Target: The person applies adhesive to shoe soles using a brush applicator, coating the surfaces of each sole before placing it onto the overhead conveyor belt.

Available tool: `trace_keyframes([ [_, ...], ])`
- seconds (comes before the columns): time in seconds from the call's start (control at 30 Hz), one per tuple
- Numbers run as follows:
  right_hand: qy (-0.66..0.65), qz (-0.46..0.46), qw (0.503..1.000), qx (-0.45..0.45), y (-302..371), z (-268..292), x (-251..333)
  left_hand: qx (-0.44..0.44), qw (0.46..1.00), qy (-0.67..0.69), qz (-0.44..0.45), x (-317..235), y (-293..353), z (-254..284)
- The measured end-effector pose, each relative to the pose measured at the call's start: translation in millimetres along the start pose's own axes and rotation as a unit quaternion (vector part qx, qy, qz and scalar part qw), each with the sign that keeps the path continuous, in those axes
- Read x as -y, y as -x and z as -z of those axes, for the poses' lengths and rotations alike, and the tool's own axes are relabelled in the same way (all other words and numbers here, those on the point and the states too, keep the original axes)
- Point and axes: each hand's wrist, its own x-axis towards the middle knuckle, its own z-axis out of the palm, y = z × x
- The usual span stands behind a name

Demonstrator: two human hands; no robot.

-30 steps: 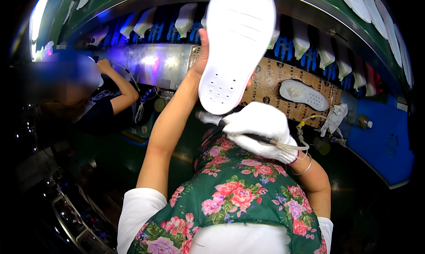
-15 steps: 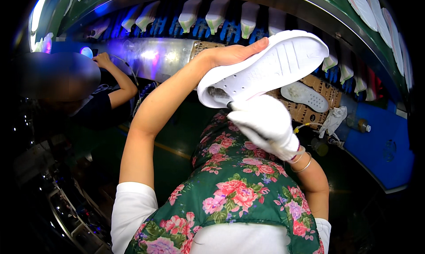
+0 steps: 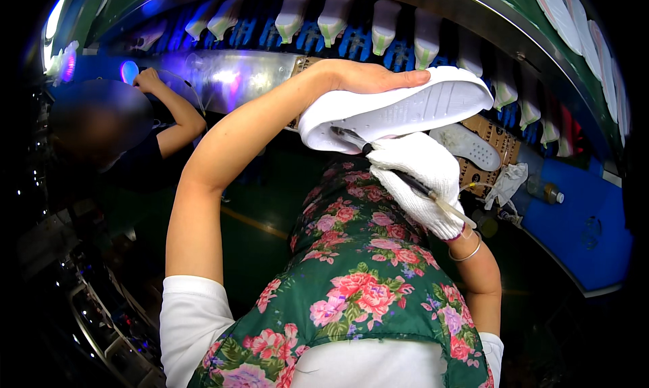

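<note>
My bare left hand (image 3: 382, 80) grips a white shoe sole (image 3: 422, 112) along its far edge, thumb stretched along the rim. The sole is tilted, its hollow inner side turned toward me, with small holes and ridges in it. My right hand (image 3: 422, 159), in a white knitted glove, is closed around a slim brush (image 3: 350, 137) with a dark handle. The brush's tip is inside the hollow at the sole's left end; I cannot tell how firmly it touches. The handle's pale rear end sticks out past the glove toward my wrist.
Beyond the sole, white shoe parts (image 3: 384, 26) stand in a row on blue holders. At right, a greyish perforated insole (image 3: 473, 148) lies on cardboard (image 3: 506, 144), near a white cloth (image 3: 508, 184), a bottle (image 3: 544, 188) and a blue surface (image 3: 568, 229). Another person's arm (image 3: 177, 114) is at left.
The sole has tipped, showing its inner side more narrowly, and its right end is lower. My right hand has moved slightly right, and more of the brush now shows.
</note>
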Motion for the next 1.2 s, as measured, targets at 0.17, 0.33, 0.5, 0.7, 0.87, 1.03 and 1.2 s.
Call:
trace_keyframes([
  [0.17,-0.038,0.006,0.999,-0.002,2.9,0.0,3.7,-0.016,0.999,0.041,0.015,-4.2,6.0,3.0],
  [0.33,0.023,0.08,0.996,0.043,9.5,-9.2,9.3,-0.05,0.996,0.058,0.039,-5.9,11.6,3.7],
  [0.5,-0.132,-0.084,0.986,-0.049,9.2,-7.5,18.0,-0.081,0.986,0.145,0.032,1.1,13.2,0.0],
  [0.7,-0.035,-0.098,0.994,-0.036,10.6,-11.3,18.1,-0.041,0.962,0.271,-0.005,23.0,-0.1,-3.6],
  [0.87,-0.295,-0.288,0.898,-0.157,22.4,-3.6,11.7,0.011,0.914,0.405,-0.037,24.5,-8.5,-14.2],
  [1.03,-0.375,-0.299,0.825,-0.298,13.0,17.8,-4.6,0.015,0.707,0.683,-0.181,41.5,-26.3,-47.5],
  [1.2,-0.074,-0.171,0.956,-0.228,-7.6,41.2,-6.6,-0.073,0.722,0.647,-0.234,52.2,-35.1,-97.2],
])
